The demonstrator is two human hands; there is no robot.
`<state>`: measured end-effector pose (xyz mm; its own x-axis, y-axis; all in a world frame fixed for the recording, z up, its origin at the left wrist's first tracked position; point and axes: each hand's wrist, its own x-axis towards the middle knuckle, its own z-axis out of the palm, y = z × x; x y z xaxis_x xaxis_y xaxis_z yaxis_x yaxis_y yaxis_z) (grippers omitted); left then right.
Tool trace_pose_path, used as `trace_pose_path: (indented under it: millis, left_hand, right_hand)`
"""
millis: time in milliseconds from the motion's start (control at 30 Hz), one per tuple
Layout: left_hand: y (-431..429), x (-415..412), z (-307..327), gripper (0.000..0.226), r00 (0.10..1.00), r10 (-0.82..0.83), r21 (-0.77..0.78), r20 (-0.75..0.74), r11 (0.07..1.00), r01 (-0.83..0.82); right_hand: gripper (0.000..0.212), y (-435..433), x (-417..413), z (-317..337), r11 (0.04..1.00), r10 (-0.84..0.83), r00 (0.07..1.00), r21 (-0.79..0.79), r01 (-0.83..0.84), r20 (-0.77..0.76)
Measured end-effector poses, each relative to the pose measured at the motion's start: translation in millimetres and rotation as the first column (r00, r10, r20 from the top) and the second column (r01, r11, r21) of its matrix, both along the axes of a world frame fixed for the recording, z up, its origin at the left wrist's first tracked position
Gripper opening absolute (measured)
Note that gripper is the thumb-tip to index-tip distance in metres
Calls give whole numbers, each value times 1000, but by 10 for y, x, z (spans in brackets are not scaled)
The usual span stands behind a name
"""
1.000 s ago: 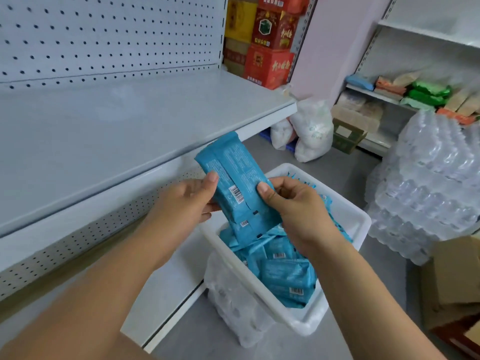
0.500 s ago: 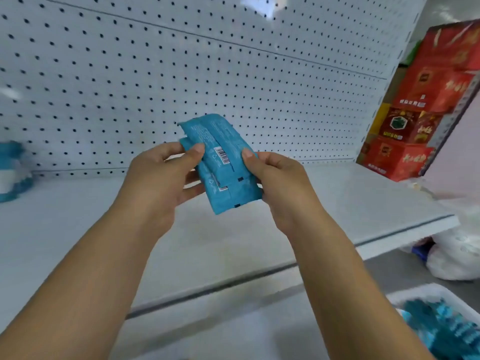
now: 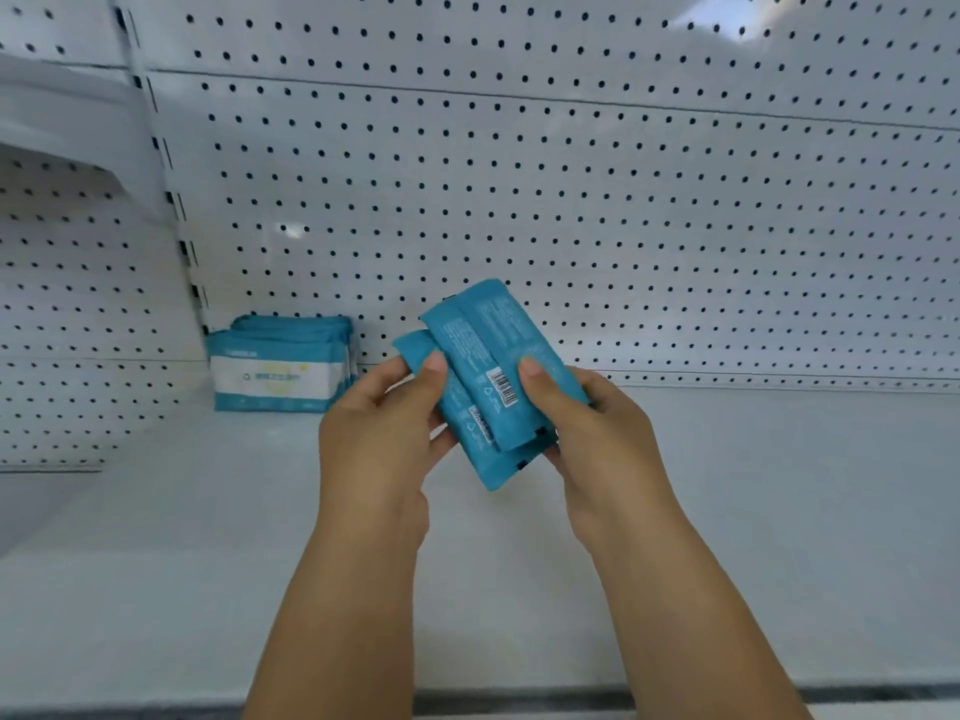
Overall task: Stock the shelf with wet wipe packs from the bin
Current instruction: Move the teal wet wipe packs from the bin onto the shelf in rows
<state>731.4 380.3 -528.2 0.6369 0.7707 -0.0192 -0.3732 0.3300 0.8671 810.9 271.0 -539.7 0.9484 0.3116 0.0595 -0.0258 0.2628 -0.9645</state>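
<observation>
I hold a small stack of teal wet wipe packs tilted above the white shelf board, barcode side facing me. My left hand grips the stack's left edge with the thumb on top. On the right edge my right hand pinches it, thumb pressed near the barcode. A row of teal-and-white wet wipe packs stands upright at the back left of the shelf, against the pegboard. The bin is out of view.
A white pegboard back wall rises behind the shelf. A slotted upright post divides this bay from the one on the left. The shelf's front edge runs along the bottom.
The view has swung left from the bin to the shelf. Both hands carried the packs up and over the shelf board, and the standing row of packs has come into view.
</observation>
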Motion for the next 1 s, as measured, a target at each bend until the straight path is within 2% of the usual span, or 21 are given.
trace_pose_path:
  millis: [67, 133, 233, 367, 433, 567, 700, 767, 833, 900, 1000]
  left_hand:
    - [66, 0, -14, 10, 1000, 17, -7, 18, 1000, -17]
    - [117, 3, -34, 8, 999, 36, -20, 27, 999, -35]
    - [134, 24, -59, 6, 999, 16, -70, 46, 997, -13]
    - [97, 63, -109, 19, 994, -39, -147, 102, 988, 53]
    - [64, 88, -122, 27, 987, -89, -155, 136, 982, 110]
    - [29, 130, -117, 39, 983, -146, -109, 109, 981, 158]
    - [11, 148, -144, 27, 991, -127, -39, 49, 991, 129]
    - [8, 148, -147, 23, 995, -84, -37, 48, 996, 86]
    - [24, 144, -150, 24, 998, -30, -39, 55, 999, 32]
    - [34, 136, -152, 25, 999, -6, -23, 47, 1000, 7]
    - [10, 107, -148, 32, 991, -126, 20, 52, 992, 125]
  right_hand:
    - [24, -33, 41, -34, 998, -63, 997, 20, 63, 36]
    - [24, -77, 76, -78, 990, -101, 995, 102, 102, -13]
    - [30, -86, 85, -122, 965, -37, 990, 253, 72, -138]
    - [34, -58, 91, -108, 946, 68, 994, 323, -36, -86]
    - [38, -18, 71, -120, 963, 60, 998, 265, -50, -27]
    - [29, 22, 66, -172, 999, -52, 984, 7, 51, 170]
    - [28, 10, 69, -187, 998, 21, 978, -64, -8, 207]
    - [32, 17, 81, -220, 984, -49, 959, -149, 94, 279]
    - [25, 3, 69, -206, 960, -127, 922, -187, 207, 366]
    - [8, -15, 42, -145, 976, -85, 926, -156, 152, 369]
    - [10, -7, -24, -127, 982, 90, 923, -187, -20, 375]
